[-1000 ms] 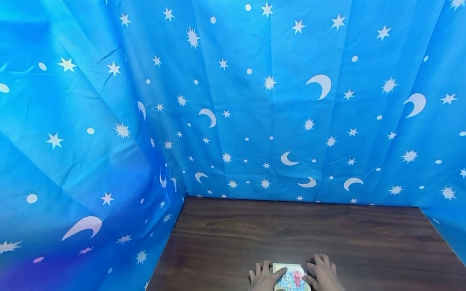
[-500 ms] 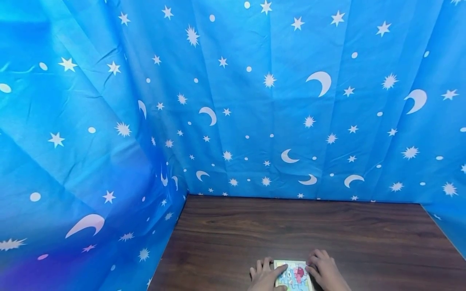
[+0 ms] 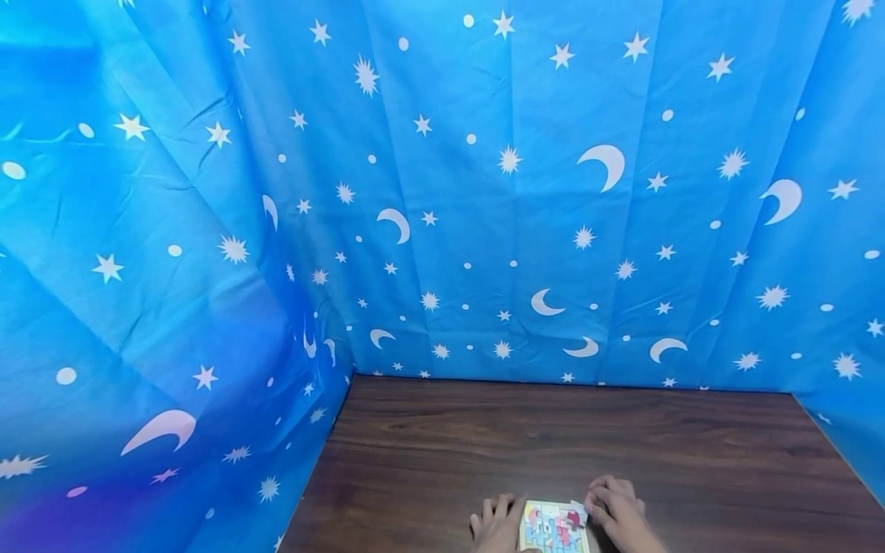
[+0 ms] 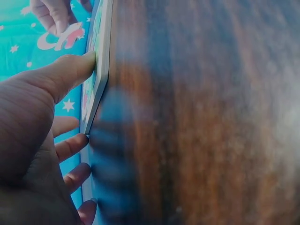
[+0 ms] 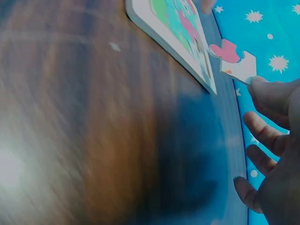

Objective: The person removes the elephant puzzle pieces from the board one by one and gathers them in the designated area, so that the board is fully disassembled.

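Note:
A jigsaw puzzle (image 3: 545,526) in a pale frame lies at the table's near edge, its lower part cut off in the head view. My left hand (image 3: 499,525) rests along its left side. In the left wrist view, that thumb (image 4: 75,75) presses on the board while the index fingertip touches a corner; the other fingers lie loosely bent. My right hand (image 3: 618,513) pinches a white and pink puzzle piece (image 5: 240,63) between thumb and index finger, lifted above the board's far right corner. Its remaining fingers hang loosely spread.
The dark wood-grain table (image 3: 442,442) stretches away beyond the puzzle. Blue cloth (image 3: 484,192) with white stars and moons hangs along its back and sides.
The right hand has lifted a piece from the puzzle's far right corner and tilted it up. The left thumb has drawn back from the puzzle's upper part toward the near left side.

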`<state>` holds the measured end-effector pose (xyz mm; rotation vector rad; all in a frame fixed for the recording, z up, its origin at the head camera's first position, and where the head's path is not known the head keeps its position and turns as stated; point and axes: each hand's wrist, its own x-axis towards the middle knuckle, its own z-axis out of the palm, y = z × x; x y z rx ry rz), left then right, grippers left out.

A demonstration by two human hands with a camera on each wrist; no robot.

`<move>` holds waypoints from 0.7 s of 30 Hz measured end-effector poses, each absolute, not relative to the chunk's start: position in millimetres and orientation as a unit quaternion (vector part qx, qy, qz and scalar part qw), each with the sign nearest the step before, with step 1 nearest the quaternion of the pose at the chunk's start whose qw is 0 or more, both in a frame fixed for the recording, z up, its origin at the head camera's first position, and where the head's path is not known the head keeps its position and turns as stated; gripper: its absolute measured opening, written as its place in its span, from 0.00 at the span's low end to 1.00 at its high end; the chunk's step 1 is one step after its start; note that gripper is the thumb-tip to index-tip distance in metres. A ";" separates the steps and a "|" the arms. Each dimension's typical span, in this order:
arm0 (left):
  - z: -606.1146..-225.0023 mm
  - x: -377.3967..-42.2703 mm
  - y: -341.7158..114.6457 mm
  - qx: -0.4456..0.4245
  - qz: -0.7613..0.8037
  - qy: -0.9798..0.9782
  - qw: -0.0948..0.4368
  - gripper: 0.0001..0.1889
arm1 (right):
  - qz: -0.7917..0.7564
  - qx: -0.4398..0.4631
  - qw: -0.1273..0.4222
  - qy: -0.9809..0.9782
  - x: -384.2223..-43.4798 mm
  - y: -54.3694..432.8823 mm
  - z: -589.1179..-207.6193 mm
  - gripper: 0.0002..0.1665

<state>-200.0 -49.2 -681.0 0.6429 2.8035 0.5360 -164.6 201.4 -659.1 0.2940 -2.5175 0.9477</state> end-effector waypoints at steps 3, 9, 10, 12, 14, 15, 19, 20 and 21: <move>-682.3 -200.4 -50.4 0.216 0.197 0.949 0.116 0.43 | 0.355 0.088 0.149 -0.919 -165.0 212.8 -651.0 0.17; -683.1 -197.6 -54.2 0.201 0.197 0.954 0.102 0.44 | 0.371 0.037 0.003 -0.928 -170.9 239.2 -634.9 0.12; -682.8 -197.2 -55.0 0.198 0.199 0.954 0.105 0.45 | 0.369 0.038 0.004 -0.929 -170.8 243.0 -634.1 0.12; -682.0 -196.6 -56.1 0.193 0.200 0.955 0.103 0.45 | 0.364 0.044 0.022 -0.930 -169.2 250.2 -634.0 0.11; -682.6 -196.4 -56.5 0.194 0.200 0.955 0.101 0.45 | 0.358 0.047 0.041 -0.932 -167.2 257.9 -633.9 0.11; -682.5 -196.0 -56.4 0.195 0.203 0.954 0.101 0.45 | 0.353 0.048 0.050 -0.933 -166.3 262.0 -633.7 0.11; -686.2 -194.8 -54.1 0.206 0.203 0.954 0.080 0.45 | 0.333 0.041 0.047 -0.941 -166.0 281.7 -630.7 0.09; -685.9 -194.2 -53.0 0.208 0.204 0.954 0.074 0.45 | 0.331 0.041 0.044 -0.942 -166.3 287.1 -630.2 0.09; -685.3 -194.8 -51.6 0.207 0.204 0.954 0.078 0.44 | 0.328 0.041 0.039 -0.943 -166.6 292.3 -629.4 0.09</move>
